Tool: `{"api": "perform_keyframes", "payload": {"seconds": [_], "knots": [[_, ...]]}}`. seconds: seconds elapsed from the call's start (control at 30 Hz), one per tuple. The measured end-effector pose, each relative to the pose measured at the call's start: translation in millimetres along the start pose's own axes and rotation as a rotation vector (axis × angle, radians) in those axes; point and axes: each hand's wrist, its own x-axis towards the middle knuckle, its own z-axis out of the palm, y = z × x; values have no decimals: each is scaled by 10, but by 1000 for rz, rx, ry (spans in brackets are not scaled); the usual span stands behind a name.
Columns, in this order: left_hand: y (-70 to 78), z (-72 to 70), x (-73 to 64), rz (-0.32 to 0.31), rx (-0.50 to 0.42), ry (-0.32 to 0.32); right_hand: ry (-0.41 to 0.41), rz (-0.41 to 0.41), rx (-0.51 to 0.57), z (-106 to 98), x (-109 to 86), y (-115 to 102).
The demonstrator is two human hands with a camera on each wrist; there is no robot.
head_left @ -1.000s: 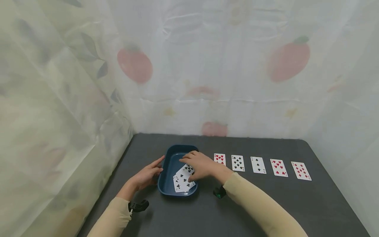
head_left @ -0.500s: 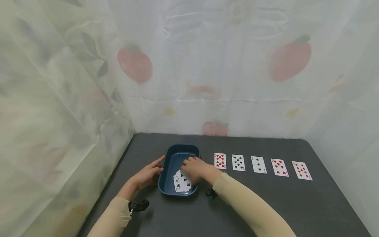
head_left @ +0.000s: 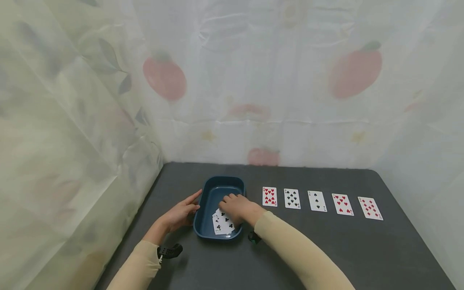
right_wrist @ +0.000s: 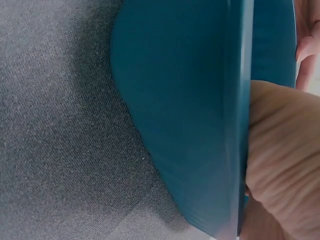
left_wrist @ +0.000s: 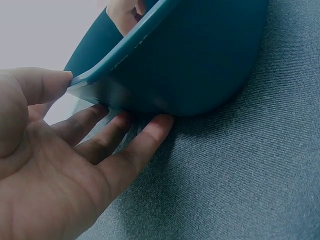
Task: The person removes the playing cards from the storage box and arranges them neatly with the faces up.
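A dark blue tray (head_left: 214, 196) stands on the table in the head view, with a few overlapping club playing cards (head_left: 221, 224) lying in its near end. My left hand (head_left: 180, 214) steadies its left side: in the left wrist view the thumb (left_wrist: 52, 82) touches the rim and the extended fingers (left_wrist: 132, 159) reach to the outer wall near its base. Over the right rim, my right hand (head_left: 237, 207) reaches down onto the cards, covering part of them. Its fingertips are hidden, and I cannot tell if they grip a card. The right wrist view shows the hand's heel (right_wrist: 285, 150) beyond the rim.
To the right of the tray runs a row of face-up cards: a hearts card (head_left: 270, 196), a spades card (head_left: 292, 199), a three of spades (head_left: 317, 201), another hearts card (head_left: 342, 204) and a diamonds card (head_left: 370, 208). A patterned curtain (head_left: 308, 145) hangs behind the dark table (head_left: 326, 249).
My right hand has lowered and drawn its fingers in over the cards, and its forearm has shifted left, uncovering the nearest hearts card. My left hand and the tray have stayed put.
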Motion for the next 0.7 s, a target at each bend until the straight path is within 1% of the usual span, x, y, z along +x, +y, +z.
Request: {"api": "perform_keyframes", "payload": {"seconds": [0.23,0.53,0.7], "knots": [[-16,-9,9,-1,0,4,-6,16,-10,28,34,2],[-25,-6,8,3,-9,-3,0,10,11,24,17,18],[-18,4,6,0,-13,3,6,8,8,42,21,29]]}}
